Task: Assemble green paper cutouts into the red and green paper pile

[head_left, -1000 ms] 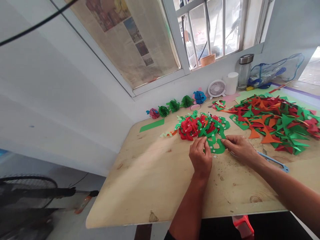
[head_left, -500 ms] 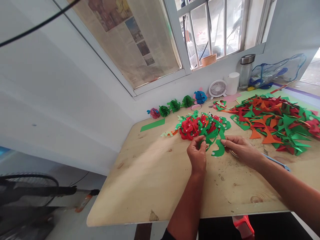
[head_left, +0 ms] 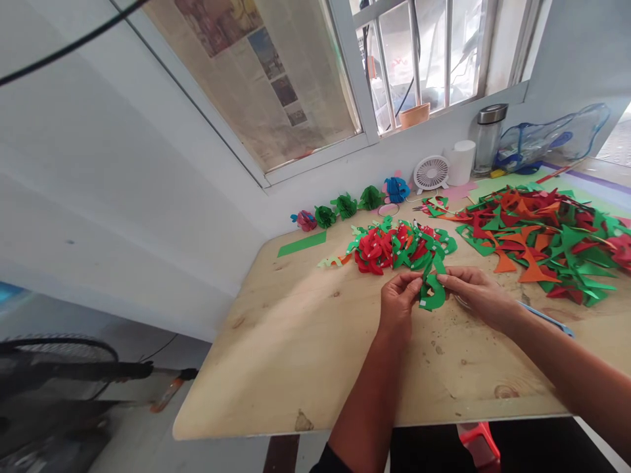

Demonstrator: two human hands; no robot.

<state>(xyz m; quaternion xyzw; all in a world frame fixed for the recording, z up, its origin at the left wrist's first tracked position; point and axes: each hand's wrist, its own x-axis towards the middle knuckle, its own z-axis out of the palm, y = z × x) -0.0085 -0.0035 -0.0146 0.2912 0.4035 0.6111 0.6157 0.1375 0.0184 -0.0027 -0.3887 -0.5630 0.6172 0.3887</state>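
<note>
Curved green paper cut-outs (head_left: 432,297) with small white patches are between my two hands, just above the table. My left hand (head_left: 397,301) pinches green paper at the left side, thumb against fingers. From the right, my right hand (head_left: 468,292) pinches the paper between thumb and index finger. Whether the pieces touch or are joined is hard to tell. Right behind my fingers lies a pile of red and green cut-outs (head_left: 377,251), many with white patches. A slim blue-grey tool (head_left: 548,319) rests partly hidden beneath my right forearm.
A large heap of red, orange and green paper scraps (head_left: 532,243) covers the right side. Along the wall stand folded paper figures (head_left: 345,206), a small white fan (head_left: 431,173), a white cylinder (head_left: 461,163) and a glass bottle (head_left: 488,144). A green strip (head_left: 302,244) lies at the left.
My left hand has moved right, closer to my right hand, bringing its green paper against or over the other piece. My right hand stays nearly in place.
</note>
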